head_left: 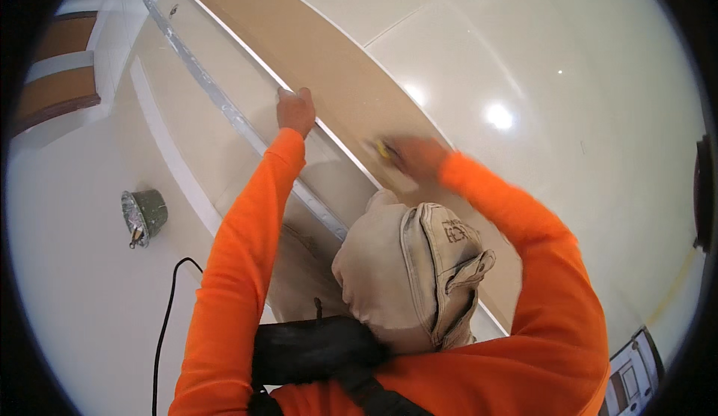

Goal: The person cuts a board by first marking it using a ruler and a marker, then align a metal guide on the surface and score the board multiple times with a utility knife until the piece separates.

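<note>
My left hand (297, 111) is closed round the white upper edge of a long board with a brown paper face (299, 34), which looks like plasterboard. The board stretches from the far left toward my bent knee (389, 266), which is against its near part. On the right, over the brown face, my right hand (419, 156) is closed round a small yellow tool (384, 149). Motion blurs that hand and the tool, so the tool's exact kind is not clear. Left of the board lies a long grey, plaster-smeared straightedge (198, 68), apart from both hands.
A splattered dark bucket (153, 210) with a tool in it stands on the pale floor (82, 266) at the left. Near my left arm runs a black cable (166, 319). Brown panels (63, 94) are at the far left. A glossy pale surface (598, 154) reflects lights on the right.
</note>
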A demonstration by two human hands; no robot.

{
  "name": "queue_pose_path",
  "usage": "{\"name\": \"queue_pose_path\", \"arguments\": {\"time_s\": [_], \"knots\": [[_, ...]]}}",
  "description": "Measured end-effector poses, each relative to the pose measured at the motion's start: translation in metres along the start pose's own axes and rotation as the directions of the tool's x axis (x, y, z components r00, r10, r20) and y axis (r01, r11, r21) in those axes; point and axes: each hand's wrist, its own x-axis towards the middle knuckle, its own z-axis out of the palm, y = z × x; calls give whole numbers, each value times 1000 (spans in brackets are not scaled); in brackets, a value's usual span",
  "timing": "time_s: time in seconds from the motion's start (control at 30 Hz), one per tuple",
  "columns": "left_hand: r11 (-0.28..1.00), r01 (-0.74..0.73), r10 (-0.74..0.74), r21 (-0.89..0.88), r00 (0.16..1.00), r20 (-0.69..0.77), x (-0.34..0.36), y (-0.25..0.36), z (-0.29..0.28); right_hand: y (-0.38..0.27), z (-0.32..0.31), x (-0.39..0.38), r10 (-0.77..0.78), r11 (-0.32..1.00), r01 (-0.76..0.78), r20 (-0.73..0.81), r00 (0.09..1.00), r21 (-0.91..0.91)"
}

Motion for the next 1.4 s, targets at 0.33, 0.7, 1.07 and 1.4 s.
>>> {"name": "queue_pose_path", "arguments": {"time_s": [0.33,0.7,1.07,1.4], "knots": [[971,116,-98,-208,991,96,21,-28,6,79,133,-399,588,770,-633,298,752,75],[822,354,-180,-445,905,387,-49,1,9,12,42,31,192,836,87,-437,879,541],[883,152,-37,-444,966,257,-35,-34,16,-45,-8,173,51,973,7,-239,970,233],[950,61,-24,-306,992,124,-40,-25,18,-17,27,25,35,979,-25,-48,998,200]]}}
